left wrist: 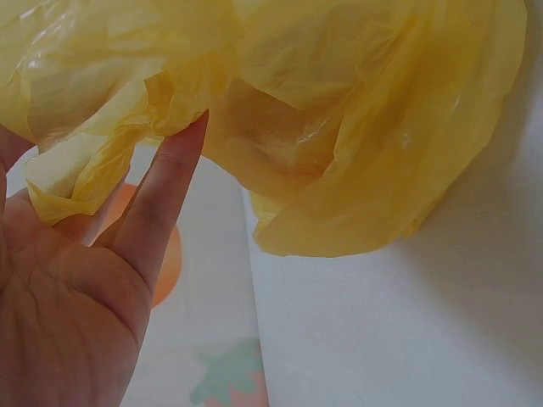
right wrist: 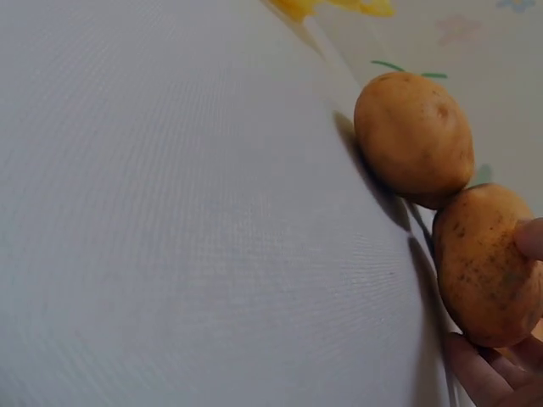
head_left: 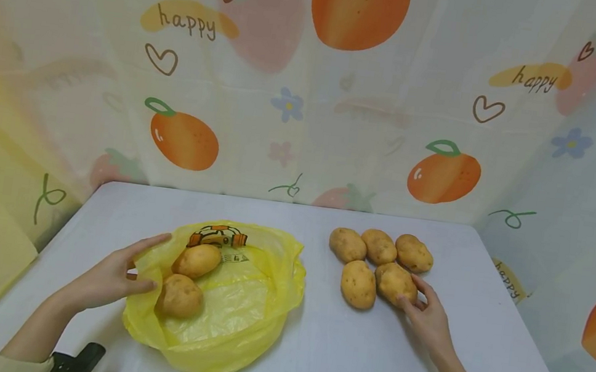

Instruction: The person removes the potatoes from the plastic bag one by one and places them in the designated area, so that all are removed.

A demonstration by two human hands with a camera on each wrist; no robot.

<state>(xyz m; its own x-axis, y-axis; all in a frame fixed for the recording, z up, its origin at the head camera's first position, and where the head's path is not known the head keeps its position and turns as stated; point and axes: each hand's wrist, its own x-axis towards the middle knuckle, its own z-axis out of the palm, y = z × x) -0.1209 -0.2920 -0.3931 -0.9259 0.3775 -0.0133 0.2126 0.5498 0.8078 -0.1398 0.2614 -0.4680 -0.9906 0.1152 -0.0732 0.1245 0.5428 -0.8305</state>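
A yellow plastic bag (head_left: 249,354) lies spread wide on the table's left half, its mouth facing up. Inside it, along the left wall, are two potatoes, an upper one (head_left: 197,260) and a lower one (head_left: 181,297). My left hand (head_left: 111,275) holds the bag's left rim, thumb and fingers on the plastic; in the left wrist view, crumpled film (left wrist: 85,174) passes between the fingers. On the right, my right hand (head_left: 431,320) grips a potato (head_left: 395,283) between thumb and fingers. That potato appears speckled (right wrist: 484,267) in the right wrist view, touching its neighbour (right wrist: 414,136).
Several more potatoes sit close around the held one: a front-left one (head_left: 358,284) and a back row with left (head_left: 348,245), middle (head_left: 378,247) and right (head_left: 414,254) ones. White cloth covers the table (head_left: 311,349). A fruit-printed curtain (head_left: 319,108) hangs behind.
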